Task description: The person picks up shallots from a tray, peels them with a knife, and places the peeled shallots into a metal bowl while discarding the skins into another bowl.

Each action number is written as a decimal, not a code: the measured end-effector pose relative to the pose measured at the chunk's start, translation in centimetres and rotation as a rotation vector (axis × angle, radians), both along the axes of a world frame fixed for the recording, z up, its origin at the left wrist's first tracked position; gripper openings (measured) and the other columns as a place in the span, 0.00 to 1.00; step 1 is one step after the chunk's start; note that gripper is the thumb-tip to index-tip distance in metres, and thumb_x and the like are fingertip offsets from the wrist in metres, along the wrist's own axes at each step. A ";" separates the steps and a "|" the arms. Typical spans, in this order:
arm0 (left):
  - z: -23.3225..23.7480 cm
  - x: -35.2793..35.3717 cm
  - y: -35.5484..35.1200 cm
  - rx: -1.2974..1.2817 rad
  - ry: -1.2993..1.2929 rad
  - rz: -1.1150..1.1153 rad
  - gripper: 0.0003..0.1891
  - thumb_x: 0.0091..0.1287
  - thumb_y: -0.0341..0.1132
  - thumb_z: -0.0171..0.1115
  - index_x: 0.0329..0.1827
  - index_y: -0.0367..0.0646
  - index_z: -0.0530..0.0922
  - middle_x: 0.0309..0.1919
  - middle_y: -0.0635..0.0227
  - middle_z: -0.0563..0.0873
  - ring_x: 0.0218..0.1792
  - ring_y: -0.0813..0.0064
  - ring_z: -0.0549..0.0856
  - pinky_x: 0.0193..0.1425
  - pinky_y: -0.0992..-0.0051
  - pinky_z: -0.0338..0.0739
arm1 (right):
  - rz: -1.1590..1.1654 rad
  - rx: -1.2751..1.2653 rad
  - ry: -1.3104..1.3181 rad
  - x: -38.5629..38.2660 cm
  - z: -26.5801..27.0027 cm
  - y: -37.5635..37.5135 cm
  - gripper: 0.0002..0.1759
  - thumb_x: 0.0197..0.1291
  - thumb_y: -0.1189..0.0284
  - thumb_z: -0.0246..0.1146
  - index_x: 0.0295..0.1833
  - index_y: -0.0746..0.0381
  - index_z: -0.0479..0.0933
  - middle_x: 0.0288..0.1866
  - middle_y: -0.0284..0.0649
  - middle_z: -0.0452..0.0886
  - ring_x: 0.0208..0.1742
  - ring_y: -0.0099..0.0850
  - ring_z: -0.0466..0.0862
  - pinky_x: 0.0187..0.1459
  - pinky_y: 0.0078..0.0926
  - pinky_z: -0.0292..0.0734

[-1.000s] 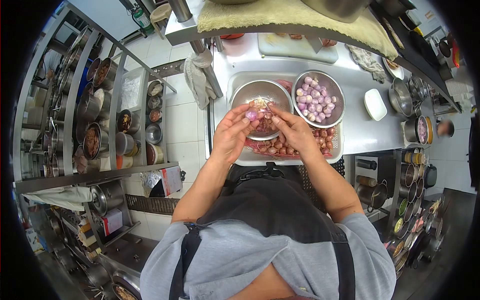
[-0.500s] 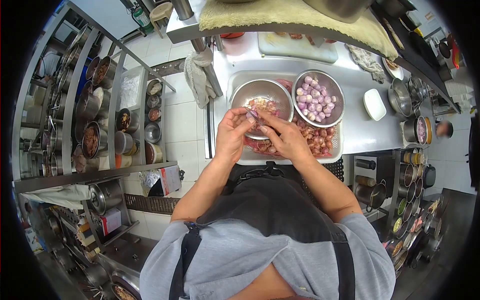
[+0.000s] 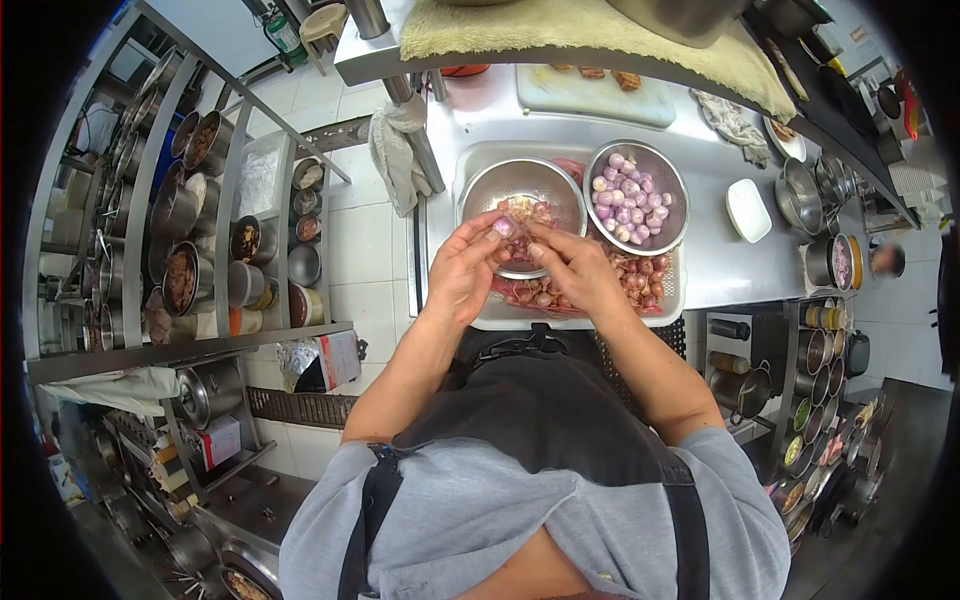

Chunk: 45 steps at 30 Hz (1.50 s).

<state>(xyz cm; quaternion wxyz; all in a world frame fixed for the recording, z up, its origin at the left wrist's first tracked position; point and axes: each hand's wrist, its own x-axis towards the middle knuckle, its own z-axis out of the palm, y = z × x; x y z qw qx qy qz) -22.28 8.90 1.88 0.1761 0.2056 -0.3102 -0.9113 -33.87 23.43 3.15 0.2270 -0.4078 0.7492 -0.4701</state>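
Note:
A peeled purple shallot [image 3: 503, 228] sits between the thumb and fingertips of my left hand [image 3: 460, 268]. Close beside it, my right hand [image 3: 578, 268] has its thumb and fingers pinched together; whatever is between them is too small to make out. Both hands are over the near edge of a perforated steel colander [image 3: 480, 187] with papery skins [image 3: 530, 212] in it. To its right, a second steel bowl [image 3: 672, 172] holds several peeled shallots [image 3: 630, 198]. Unpeeled reddish-brown shallots [image 3: 640, 282] lie beneath in a white tray [image 3: 676, 300], partly hidden by my hands.
Behind the tray, a white cutting board [image 3: 600, 98] bears browned food pieces. A white dish [image 3: 748, 210] stands on the steel counter [image 3: 715, 265] at right. An overhead shelf with a yellow towel [image 3: 590, 32] crosses the back. A pot rack [image 3: 135, 200] stands left.
My right fingers have drawn slightly right, away from the shallot, which now shows more plainly in my left hand. On the cutting board, the browned pieces are more exposed.

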 end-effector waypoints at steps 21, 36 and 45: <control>0.4 0.5 -0.2 -0.020 0.056 -0.059 0.15 0.67 0.24 0.58 0.57 0.35 0.75 0.48 0.63 0.83 0.41 0.78 0.79 0.45 0.78 0.74 | -0.121 0.071 -0.412 -1.2 0.9 0.0 0.20 0.70 0.68 0.57 0.66 0.55 0.74 0.31 0.33 0.81 0.20 0.17 0.74 0.24 0.17 0.72; -2.6 -1.8 -0.9 -0.708 -0.205 0.148 0.18 0.69 0.28 0.59 0.61 0.36 0.72 0.48 0.61 0.82 0.47 0.73 0.84 0.49 0.75 0.79 | -0.181 0.182 -0.069 -1.5 -2.8 0.6 0.25 0.67 0.65 0.58 0.68 0.60 0.69 0.46 0.58 0.83 0.49 0.53 0.83 0.52 0.42 0.75; -0.6 -14.1 -0.9 -1.152 -0.275 -0.276 0.25 0.63 0.35 0.66 0.62 0.38 0.72 0.45 0.58 0.82 0.43 0.70 0.86 0.46 0.73 0.80 | -0.125 0.069 0.151 -0.8 -3.8 2.6 0.21 0.64 0.70 0.60 0.62 0.63 0.75 0.48 0.55 0.82 0.50 0.50 0.82 0.52 0.43 0.75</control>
